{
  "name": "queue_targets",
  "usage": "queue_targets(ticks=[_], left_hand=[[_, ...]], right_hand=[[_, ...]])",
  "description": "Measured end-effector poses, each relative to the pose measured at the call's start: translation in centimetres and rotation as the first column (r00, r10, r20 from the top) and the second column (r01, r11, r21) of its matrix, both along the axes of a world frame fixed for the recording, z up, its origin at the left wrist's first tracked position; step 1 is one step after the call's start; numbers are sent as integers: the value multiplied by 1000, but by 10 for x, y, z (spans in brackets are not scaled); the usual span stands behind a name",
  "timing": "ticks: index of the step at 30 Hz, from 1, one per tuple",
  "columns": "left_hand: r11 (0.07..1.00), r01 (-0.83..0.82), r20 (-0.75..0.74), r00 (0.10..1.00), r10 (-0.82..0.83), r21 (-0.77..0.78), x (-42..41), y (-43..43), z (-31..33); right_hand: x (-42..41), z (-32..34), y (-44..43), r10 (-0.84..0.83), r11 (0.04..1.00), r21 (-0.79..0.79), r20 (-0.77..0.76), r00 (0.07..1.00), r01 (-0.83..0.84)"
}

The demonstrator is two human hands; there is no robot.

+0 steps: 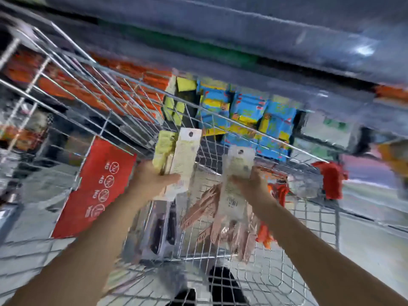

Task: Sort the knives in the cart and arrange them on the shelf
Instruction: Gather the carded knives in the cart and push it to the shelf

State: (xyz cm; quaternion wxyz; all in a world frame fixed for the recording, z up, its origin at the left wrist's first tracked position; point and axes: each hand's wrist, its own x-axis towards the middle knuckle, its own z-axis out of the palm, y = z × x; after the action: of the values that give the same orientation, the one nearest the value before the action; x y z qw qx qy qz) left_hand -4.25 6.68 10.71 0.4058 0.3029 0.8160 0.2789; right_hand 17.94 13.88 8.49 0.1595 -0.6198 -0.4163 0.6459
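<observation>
Left hand gripping two carded knife packs, right hand pinching a white-carded pack, all held above the wire cart, pink knives lying inside, red placard showing "NO" three times, card print blurred.

Blur smears shelf packets — knife cards seemingly illegible.

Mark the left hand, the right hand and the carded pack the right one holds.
left hand (152, 182): head view, middle of the hand.
right hand (254, 184): head view, middle of the hand.
carded pack (238, 164): head view, white card above the right hand.
</observation>
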Motion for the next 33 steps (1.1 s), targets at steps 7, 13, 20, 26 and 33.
queue_targets(ticks=[7, 13, 20, 26, 33], left_hand=[[973, 54, 17, 998, -60, 224, 3, -27, 123], [908, 79, 92, 988, -128, 411, 22, -79, 219], [890, 167, 142, 959, -247, 424, 72, -101, 287], [845, 270, 139, 919, -370, 462, 138, -96, 321], [789, 360, 178, 848, -499, 498, 291, -84, 334]], right_hand=[[16, 109, -36, -57, 963, 263, -1, 998, 55], [42, 202, -107, -193, 893, 386, -136, 972, 231], [104, 290, -167, -342, 790, 463, -208, 916, 401], [178, 339, -193, -423, 702, 513, -258, 869, 494], [334, 350, -217, -565, 579, 521, -299, 769, 628]])
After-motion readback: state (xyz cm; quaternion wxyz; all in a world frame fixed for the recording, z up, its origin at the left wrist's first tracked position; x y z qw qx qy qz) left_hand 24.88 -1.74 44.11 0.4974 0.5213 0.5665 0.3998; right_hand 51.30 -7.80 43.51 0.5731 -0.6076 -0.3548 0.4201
